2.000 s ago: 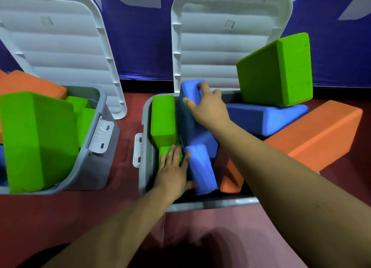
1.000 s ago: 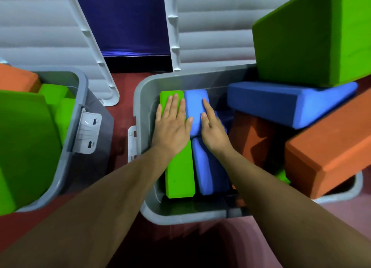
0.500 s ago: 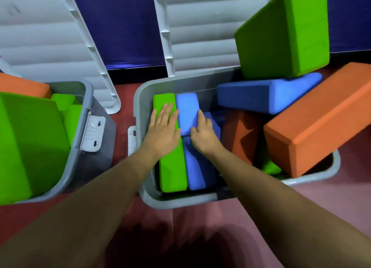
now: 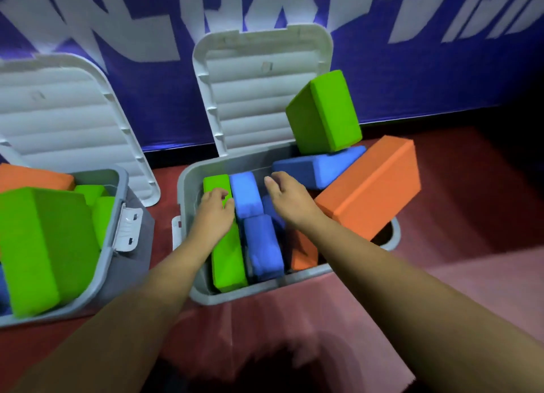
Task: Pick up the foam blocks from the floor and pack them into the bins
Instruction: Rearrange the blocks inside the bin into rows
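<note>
The grey middle bin (image 4: 185, 204) holds a long green block (image 4: 229, 263), two blue blocks (image 4: 245, 195) (image 4: 264, 248) and a small orange block (image 4: 303, 255). Piled at its right are a blue block (image 4: 316, 165), a big orange block (image 4: 372, 186) sticking out over the rim, and a big green block (image 4: 323, 112) on top. My left hand (image 4: 213, 216) rests on the long green block with its fingers loosely curled. My right hand (image 4: 290, 198) hovers over the blue blocks, fingers relaxed, holding nothing.
The left bin (image 4: 119, 213) is filled with a big green block (image 4: 44, 245), an orange block (image 4: 32, 179) and smaller green ones. Both white lids (image 4: 259, 92) (image 4: 59, 112) lean open against the blue banner wall. Red floor surrounds the bins.
Both hands lay flat on the green and blue blocks before. Now their fingers have curled, and the right hand has lifted and shifted right. The view has pulled back.
</note>
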